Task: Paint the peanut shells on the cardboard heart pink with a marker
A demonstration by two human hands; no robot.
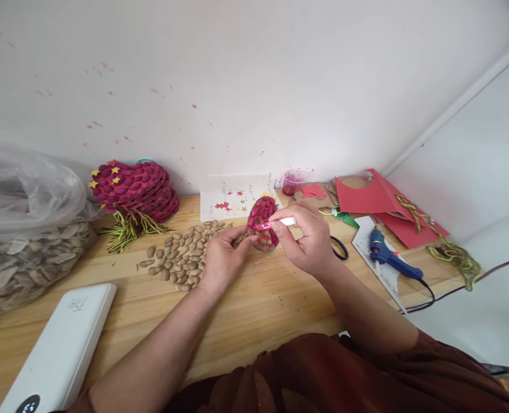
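Observation:
My left hand [226,255] steadies the lower left edge of a peanut-covered craft piece [263,212], its fingers closed on that edge. Most of the shells on it are magenta, while some near the bottom are still bare tan. Between the fingertips of my right hand [308,238] is a white-handled paintbrush [287,221]. Its pink-stained end touches the face of the piece. Loose peanuts [181,258] are spread on the table to the left of my left hand.
A stack of magenta peanut pieces [136,192] with yellow stars stands back left, beside a bag of peanuts [30,258]. A white power bank [65,344] lies front left. Behind are a star sheet [220,192] and a paint cup [292,183]. Right are red card [361,198] and a glue gun [392,258].

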